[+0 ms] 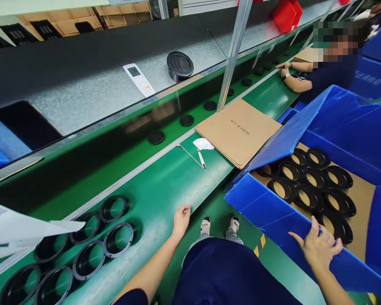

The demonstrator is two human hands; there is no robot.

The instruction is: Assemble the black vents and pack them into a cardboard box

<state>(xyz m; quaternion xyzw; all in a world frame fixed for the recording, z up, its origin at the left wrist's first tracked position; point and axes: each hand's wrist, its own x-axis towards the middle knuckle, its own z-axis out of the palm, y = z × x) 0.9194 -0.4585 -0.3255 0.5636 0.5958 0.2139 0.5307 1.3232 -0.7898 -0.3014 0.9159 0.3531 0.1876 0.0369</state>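
Observation:
My left hand is at the near edge of the green workbench, its fingers curled together with nothing visible in them. My right hand reaches over the near wall of a blue corrugated plastic box, fingers spread and holding nothing. Inside that box, several black plastic rings lie on a cardboard sheet. More black rings stand in two rows on the bench, left of my left hand. White papers partly cover them.
Flat cardboard sheets lie on the bench beside a white pen-like tool. Round black parts line the green belt behind. A shelf above holds a remote control and a black vent. A co-worker sits farther along.

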